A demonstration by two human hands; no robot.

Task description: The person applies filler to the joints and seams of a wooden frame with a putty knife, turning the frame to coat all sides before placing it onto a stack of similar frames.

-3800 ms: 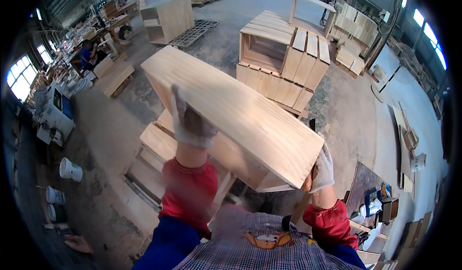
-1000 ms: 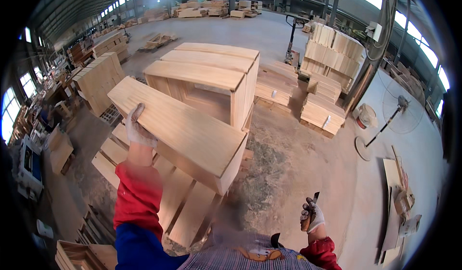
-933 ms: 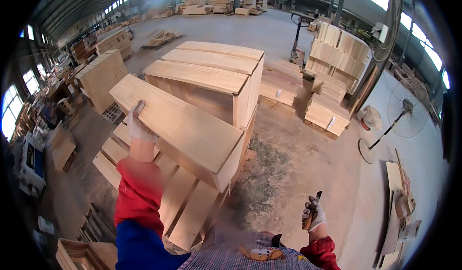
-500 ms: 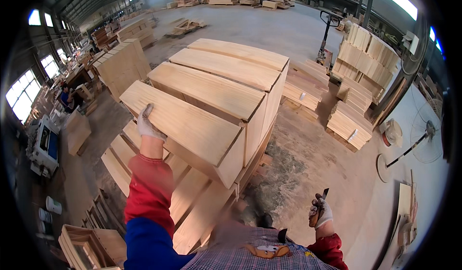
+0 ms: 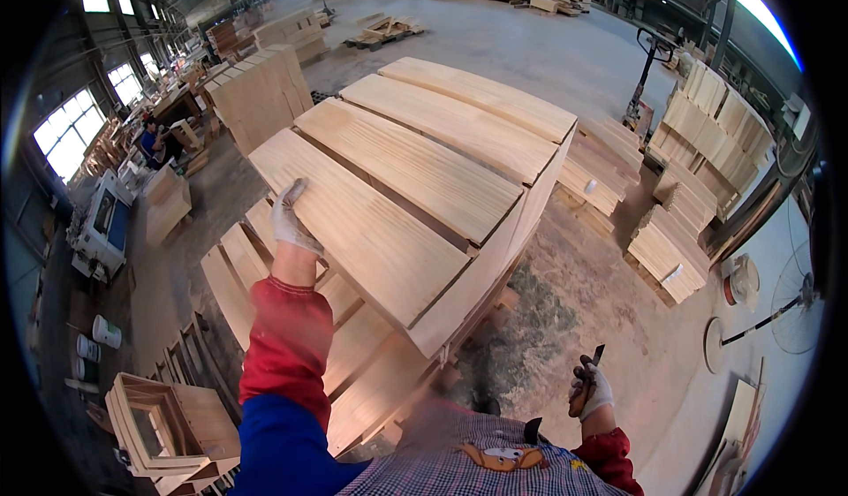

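A long pale wooden box [image 5: 353, 227] lies nearest me on top of a stack, beside several similar ones with narrow dark gaps between them. My left hand [image 5: 294, 220], in a whitish glove, rests on its near left edge. The fingers lie stretched over the top face; the thumb is not plain to see. Off to the right, well apart from the stack, my gloved right hand [image 5: 592, 391] is closed around a hand tool [image 5: 581, 399] with a brown handle. Its short dark blade points up; the exact kind is unclear.
Below the top layer are more pale boards [image 5: 375, 386]. Board stacks [image 5: 669, 257] and a pallet jack [image 5: 643, 76] stand at right, with a floor fan [image 5: 795, 297] by the wall. A wooden frame [image 5: 168, 430] sits lower left; a seated person [image 5: 155, 143] is farther off.
The near box has shifted against its neighbour, and their ends now line up more closely. My left hand has stayed on its edge. The whole view has swung left; my right hand keeps the tool.
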